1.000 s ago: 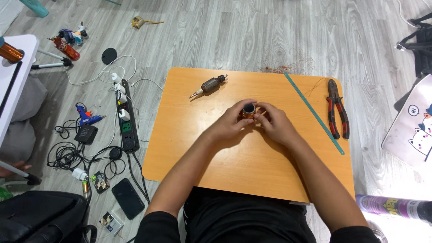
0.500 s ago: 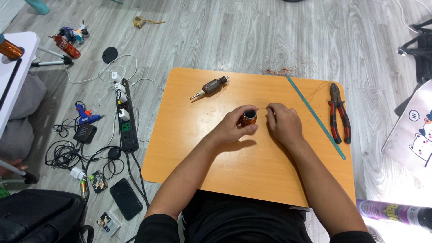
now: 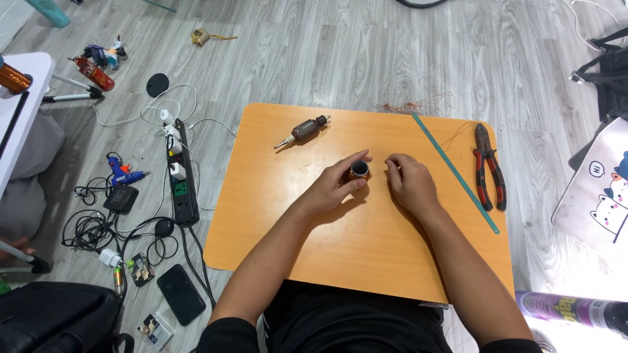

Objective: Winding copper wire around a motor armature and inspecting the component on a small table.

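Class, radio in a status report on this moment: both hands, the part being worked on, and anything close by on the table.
Left hand gripping small copper-wound coil. Right hand beside it, fingertips pinched, contents too small to tell. Motor armature, green ruler, pliers lie apart on orange table.

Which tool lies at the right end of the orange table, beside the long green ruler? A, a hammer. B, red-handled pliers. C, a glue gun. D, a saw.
B: the red-handled pliers lie on the orange table just right of the green ruler.
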